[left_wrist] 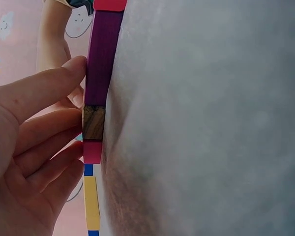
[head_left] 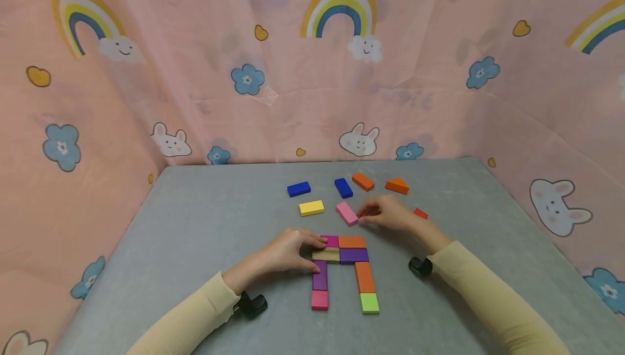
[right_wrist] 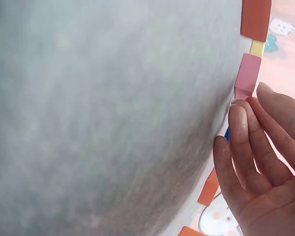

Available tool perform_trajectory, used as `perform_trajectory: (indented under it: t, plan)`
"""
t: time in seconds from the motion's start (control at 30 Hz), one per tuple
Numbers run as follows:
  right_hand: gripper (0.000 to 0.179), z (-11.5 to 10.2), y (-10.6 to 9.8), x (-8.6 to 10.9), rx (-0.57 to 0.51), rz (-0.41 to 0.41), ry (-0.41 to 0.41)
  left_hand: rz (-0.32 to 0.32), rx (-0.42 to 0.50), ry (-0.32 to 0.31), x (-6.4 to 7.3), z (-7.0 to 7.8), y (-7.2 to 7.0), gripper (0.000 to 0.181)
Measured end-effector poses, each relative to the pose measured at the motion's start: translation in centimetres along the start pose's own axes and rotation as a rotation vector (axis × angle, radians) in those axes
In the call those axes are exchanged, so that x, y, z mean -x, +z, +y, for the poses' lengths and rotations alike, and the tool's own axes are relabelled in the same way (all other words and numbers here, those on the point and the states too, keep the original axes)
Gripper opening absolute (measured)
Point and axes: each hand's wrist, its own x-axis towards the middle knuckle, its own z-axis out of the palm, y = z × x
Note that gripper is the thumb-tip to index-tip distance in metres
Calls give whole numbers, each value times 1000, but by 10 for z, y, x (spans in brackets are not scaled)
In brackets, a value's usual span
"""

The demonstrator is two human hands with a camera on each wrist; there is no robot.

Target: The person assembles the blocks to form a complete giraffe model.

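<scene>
My left hand [head_left: 288,249] lies along the left side of a flat arrangement of coloured wooden blocks. Its thumb touches the upright purple block [head_left: 319,276], and the fingertips reach the brown wood-grain block [left_wrist: 93,123] and the magenta block [left_wrist: 92,152]. The fingers are fairly straight. My right hand [head_left: 388,213] is farther back, its fingertips right at the near right end of a loose pink block [head_left: 347,214]. In the right wrist view, thumb and fingers [right_wrist: 240,123] stand loosely apart beside that block [right_wrist: 248,73].
The arrangement also has orange blocks [head_left: 352,242], a second purple block [head_left: 354,256], a lime green block [head_left: 369,303] and a pink-red block [head_left: 319,300]. Behind it lie a yellow block [head_left: 311,208], blue blocks [head_left: 299,189], orange blocks [head_left: 363,181] and a partly hidden red block [head_left: 420,213].
</scene>
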Motion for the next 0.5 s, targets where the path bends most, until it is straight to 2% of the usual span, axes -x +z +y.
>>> perform_trajectory:
  t: [0.2,0.4,0.5]
  plan:
    - [20,-6,3,-1,-21,-31,-15,3,1,-2,0,0,-1,49]
    - [44,-3,-2,-9,-114,24,-12,4,2,0,0,0,-1,48]
    - [52,-3,-3,-13,-150,24,-19,1,5,1,0,0,-1,48]
